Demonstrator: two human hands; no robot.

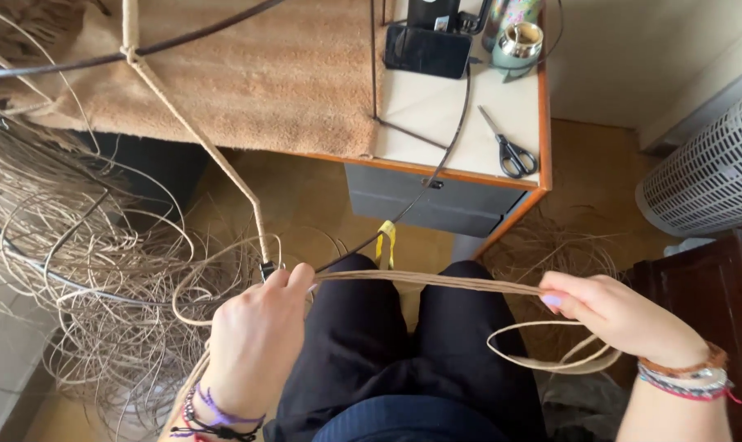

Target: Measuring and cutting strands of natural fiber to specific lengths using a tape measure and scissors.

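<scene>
Two hands worked one flat bundle of cane strands (436,282), stretched taut between them above the lap. The left hand (256,340) pinched its near end by a dark wire frame (436,168); the right hand (612,315) gripped the other, loops trailing below. One pair of scissors (506,147) lay on the desk (436,106).

Both hands pinched shut — left (256,340) fingers up, right (620,315) reaching inward.

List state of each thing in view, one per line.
Left hand: shut on cane strand
Right hand: shut on cane strand
Cane strand: taut between hands
Scissors: closed, flat on table
Cup: upright
Cane pile: loose, tangled
</scene>
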